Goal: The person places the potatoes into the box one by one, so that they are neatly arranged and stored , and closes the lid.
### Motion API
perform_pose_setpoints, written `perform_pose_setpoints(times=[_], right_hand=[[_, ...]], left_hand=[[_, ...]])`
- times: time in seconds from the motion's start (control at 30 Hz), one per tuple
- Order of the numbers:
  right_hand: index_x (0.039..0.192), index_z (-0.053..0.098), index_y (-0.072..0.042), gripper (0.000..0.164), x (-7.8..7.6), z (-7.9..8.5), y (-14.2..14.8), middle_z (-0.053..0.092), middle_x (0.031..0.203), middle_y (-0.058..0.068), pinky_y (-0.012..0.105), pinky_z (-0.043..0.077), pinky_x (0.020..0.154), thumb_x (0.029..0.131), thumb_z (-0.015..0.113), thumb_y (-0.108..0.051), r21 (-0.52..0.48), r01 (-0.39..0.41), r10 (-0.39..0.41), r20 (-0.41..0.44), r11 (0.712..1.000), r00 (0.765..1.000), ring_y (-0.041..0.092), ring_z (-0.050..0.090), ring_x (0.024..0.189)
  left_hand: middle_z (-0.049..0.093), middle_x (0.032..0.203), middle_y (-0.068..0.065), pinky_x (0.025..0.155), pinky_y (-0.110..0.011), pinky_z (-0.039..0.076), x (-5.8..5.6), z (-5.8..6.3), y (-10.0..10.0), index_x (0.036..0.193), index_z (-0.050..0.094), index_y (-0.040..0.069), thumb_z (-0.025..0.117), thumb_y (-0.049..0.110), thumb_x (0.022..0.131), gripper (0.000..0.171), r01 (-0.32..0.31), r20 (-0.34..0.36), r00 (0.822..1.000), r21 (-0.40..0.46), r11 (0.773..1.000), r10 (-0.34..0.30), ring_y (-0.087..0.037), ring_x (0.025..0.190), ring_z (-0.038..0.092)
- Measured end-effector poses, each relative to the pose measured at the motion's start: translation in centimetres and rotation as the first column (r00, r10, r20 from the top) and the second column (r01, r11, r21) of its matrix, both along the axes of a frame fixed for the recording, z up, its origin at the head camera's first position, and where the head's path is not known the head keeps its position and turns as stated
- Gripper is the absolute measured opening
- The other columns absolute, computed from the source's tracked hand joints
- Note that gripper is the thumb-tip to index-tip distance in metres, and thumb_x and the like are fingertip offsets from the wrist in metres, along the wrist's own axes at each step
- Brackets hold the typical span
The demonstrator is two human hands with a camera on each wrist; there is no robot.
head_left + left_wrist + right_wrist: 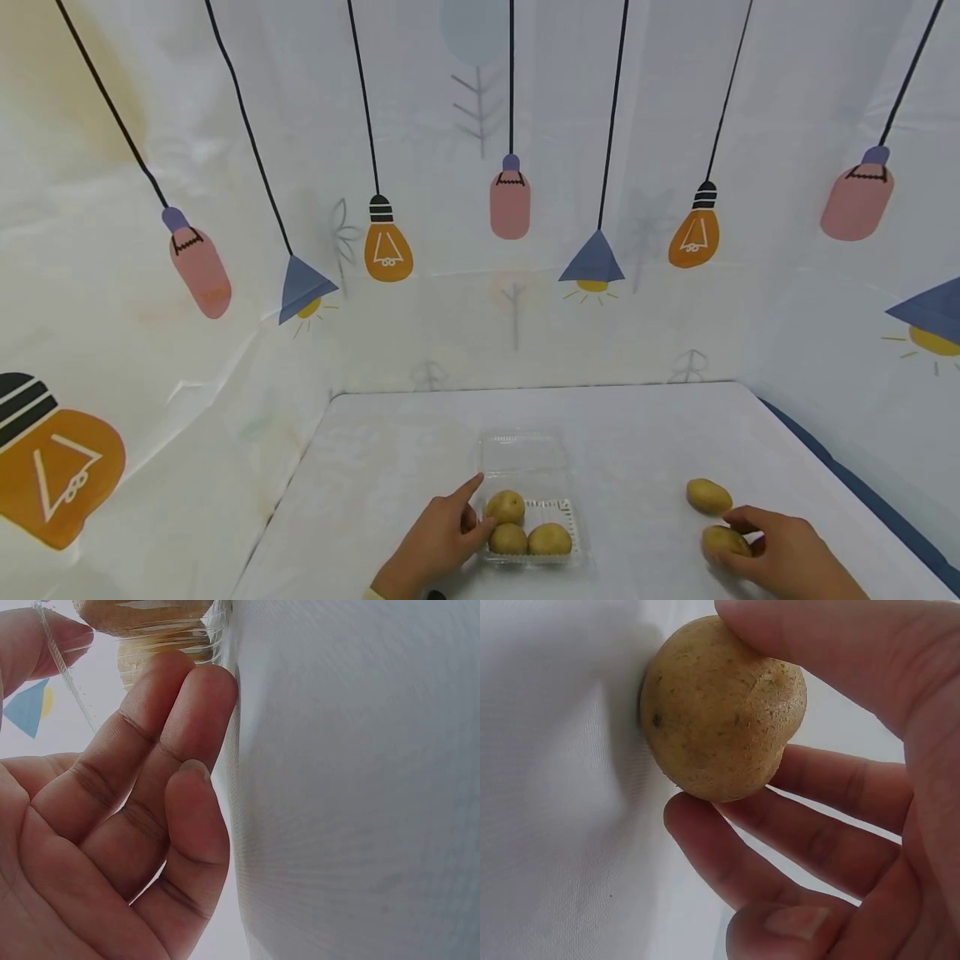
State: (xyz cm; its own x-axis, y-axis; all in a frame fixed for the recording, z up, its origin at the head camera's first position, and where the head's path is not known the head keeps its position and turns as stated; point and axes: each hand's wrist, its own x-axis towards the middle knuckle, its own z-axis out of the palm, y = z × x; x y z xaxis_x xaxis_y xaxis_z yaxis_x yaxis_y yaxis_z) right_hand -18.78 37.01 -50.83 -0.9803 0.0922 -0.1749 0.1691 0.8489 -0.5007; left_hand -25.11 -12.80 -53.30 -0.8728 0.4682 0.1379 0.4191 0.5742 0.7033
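Right hand pinches the near right potato between thumb and fingers; relaxed left hand touches the box from the left.

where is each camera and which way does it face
Head: worn on the head, facing forward and down over the table; left hand and right hand show.
Left wrist: worn there, facing the clear container; only the left hand shows.
Right wrist: worn there, facing a gripped potato; only the right hand shows.
Head and right wrist share that potato.
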Motion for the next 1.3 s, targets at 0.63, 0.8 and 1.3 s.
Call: perform_pose_setpoints(times=[0.63,0.8,1.3], right_hand=[[0.115,0.071,-0.009,0.073,0.1,-0.3,-0.6,0.07,0.098,0.0,0.042,0.059,0.075,0.071,0.09,-0.064,0.014,-0.013,0.012,0.007,1.0,1.0,0.02,0.062,0.08],[0.117,0.071,-0.008,0.071,-0.1,-0.1,-0.7,0.071,0.1,0.0,0.043,0.06,0.078,0.072,0.092,-0.06,0.009,-0.029,0.029,0.003,1.0,1.0,0.021,0.063,0.086],[0.125,0.071,-0.008,0.068,-0.5,0.6,-0.8,0.072,0.108,0.002,0.036,0.056,0.074,0.071,0.097,-0.04,0.005,-0.066,0.066,0.018,0.998,0.998,0.021,0.059,0.086]], left_hand=[[0.06,0.072,0.016,0.056,-0.023,0.048,0.0,0.0,0.0,0.159,0.043,0.001,0.068,0.046,0.103,0.076,0.009,-0.017,1.0,0.01,1.0,-0.009,-0.001,0.058,0.051],[0.06,0.072,0.015,0.056,-0.023,0.048,0.0,0.1,0.0,0.159,0.043,0.001,0.068,0.046,0.103,0.077,0.004,-0.011,1.0,0.008,1.0,-0.004,-0.001,0.058,0.051],[0.06,0.072,0.016,0.056,-0.023,0.048,0.0,0.1,0.0,0.159,0.043,0.0,0.068,0.046,0.103,0.076,0.006,-0.012,1.0,0.008,1.0,-0.006,-0.001,0.058,0.052]])
